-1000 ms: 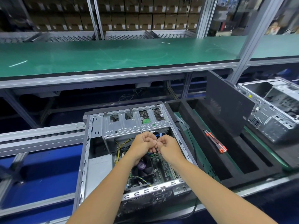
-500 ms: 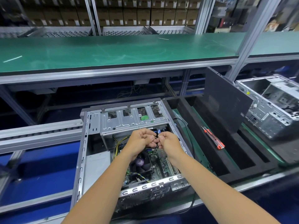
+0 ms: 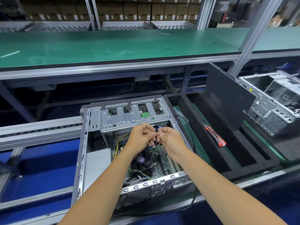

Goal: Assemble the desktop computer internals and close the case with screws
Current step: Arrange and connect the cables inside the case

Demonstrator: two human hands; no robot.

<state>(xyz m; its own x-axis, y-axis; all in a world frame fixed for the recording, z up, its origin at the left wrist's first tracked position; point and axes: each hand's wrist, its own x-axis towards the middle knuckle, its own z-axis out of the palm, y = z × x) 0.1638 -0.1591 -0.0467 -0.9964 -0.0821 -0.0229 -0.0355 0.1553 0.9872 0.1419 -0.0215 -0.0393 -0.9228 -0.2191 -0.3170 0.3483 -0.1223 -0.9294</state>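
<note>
Low in the frame, two bare forearms reach up from the bottom edge into an open computer case (image 3: 82, 153) lying on its side at lower centre, its side panel off. Just past the case's near metal edge sit the black cooling fan (image 3: 142, 161) and the green motherboard (image 3: 162, 159), with yellow and black cables (image 3: 119, 140) running up their left side. Above the board the left hand (image 3: 140, 138) and the right hand (image 3: 170, 140) meet almost fingertip to fingertip, each curled with fingers pinched; the right hand pinches a small white connector (image 3: 159, 131) on a thin wire, and the left appears to pinch the same thin wiring, though what exactly it holds is too small to tell. Beyond the hands, the silver drive cage (image 3: 129, 116) spans the far end of the case. At centre right a red and black screwdriver (image 3: 214, 135) lies untouched in a black foam tray (image 3: 211, 161), and a dark side panel (image 3: 227, 101) leans upright behind it, with a second open case (image 3: 272, 108) at the right edge. A green shelf (image 3: 113, 46) fills the upper frame, with rows of cardboard boxes (image 3: 129, 8) stacked behind. The work looks to be at the wiring stage, well before closing: the next move likely calls for turning the small plug the right way and pressing it squarely onto its pins, without bending them, before panel and screws come into play.
</note>
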